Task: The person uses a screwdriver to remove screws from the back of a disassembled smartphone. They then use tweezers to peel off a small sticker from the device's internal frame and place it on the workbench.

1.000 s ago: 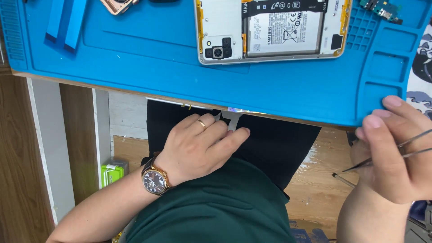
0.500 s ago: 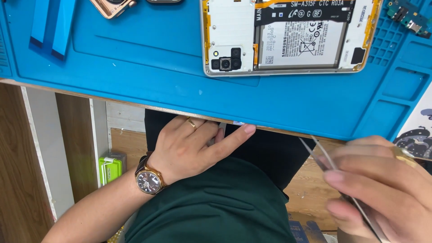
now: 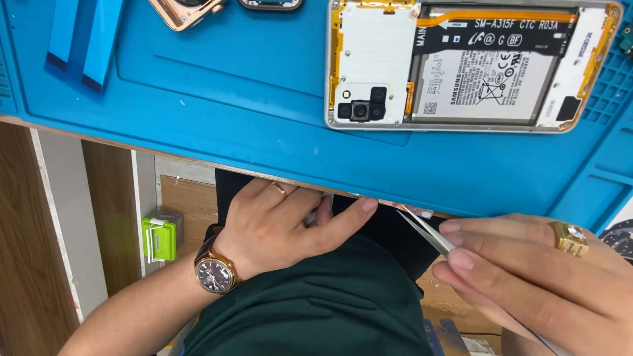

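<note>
The left hand [image 3: 280, 224] is curling below the near edge of the table, palm down, thumb stretching right, its wrist wearing a watch and one finger a ring. The right hand [image 3: 527, 277] is pinching thin metal tweezers between thumb and fingers near the lower right, ring showing.

Place: a phone repair workbench
Work surface: a blue silicone repair mat [image 3: 217, 99] with moulded compartments, laid over a wooden bench edge [image 3: 132, 146]
On the mat: an opened smartphone [image 3: 471, 64], back cover off, battery and camera module exposed; blue plastic pry tools [image 3: 82, 39] at the top left
Tool in hand: fine metal tweezers [image 3: 428, 232]
Below the bench: a wooden floor [image 3: 188, 198]
</note>
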